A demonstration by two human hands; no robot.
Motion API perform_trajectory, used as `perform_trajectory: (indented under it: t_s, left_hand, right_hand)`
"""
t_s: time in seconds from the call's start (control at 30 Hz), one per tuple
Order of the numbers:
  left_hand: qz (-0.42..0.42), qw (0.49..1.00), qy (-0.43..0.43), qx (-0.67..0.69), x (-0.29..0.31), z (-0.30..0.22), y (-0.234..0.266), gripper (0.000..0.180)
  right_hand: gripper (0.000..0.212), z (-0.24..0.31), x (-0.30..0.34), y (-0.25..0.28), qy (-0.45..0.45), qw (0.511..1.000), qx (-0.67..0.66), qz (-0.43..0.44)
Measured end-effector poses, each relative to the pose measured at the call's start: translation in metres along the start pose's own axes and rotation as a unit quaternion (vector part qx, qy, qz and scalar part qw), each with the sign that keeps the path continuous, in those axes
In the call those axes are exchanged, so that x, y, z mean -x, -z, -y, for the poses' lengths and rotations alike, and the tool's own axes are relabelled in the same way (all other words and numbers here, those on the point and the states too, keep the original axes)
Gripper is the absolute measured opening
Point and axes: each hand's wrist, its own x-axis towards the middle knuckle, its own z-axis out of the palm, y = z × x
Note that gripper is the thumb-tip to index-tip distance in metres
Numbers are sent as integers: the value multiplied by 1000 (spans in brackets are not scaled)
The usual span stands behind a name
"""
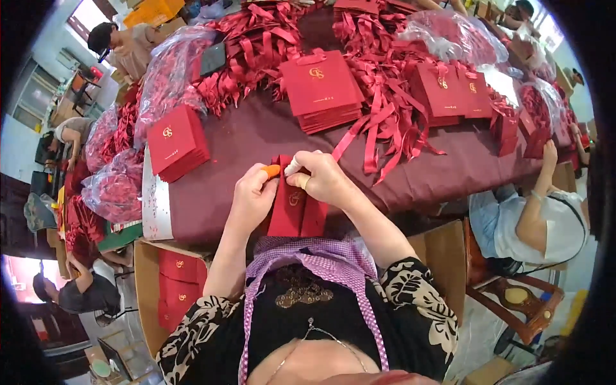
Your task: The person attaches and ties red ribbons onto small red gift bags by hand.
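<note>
Between my hands, at the near edge of the table, stands a red paper gift bag with a gold emblem. My left hand, an orange cover on one fingertip, pinches the bag's upper left edge. Pale covers show on the fingertips of my right hand, which grips the top edge on the other side. Both hands are closed and close together at the bag's top. Whether a ribbon lies between the fingers is hidden.
A stack of red bags lies ahead, beside loose red ribbons. Another stack sits at the left. Plastic-wrapped bundles line the far side. A cardboard box is below left. Co-workers sit around, one at right.
</note>
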Motion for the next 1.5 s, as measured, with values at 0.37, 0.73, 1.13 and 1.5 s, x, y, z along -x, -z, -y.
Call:
perform_trajectory:
  t_s: [0.37,0.73,1.13,1.5]
  left_hand:
    - [-30,997,-66,-18,-5,9,3,10]
    - [-5,997,-70,13,-4,13,14,7]
    - [-166,927,140,306,-8,75,50,14]
    - [-45,994,-18,-99,14,50,21,23]
  right_hand:
    - [9,9,-5,4,169,965,198,-35]
    - [25,6,-12,-2,182,962,201,33]
    - [12,-4,-21,17,79,981,107,143]
    - [10,-30,-26,15,-67,991,25,110]
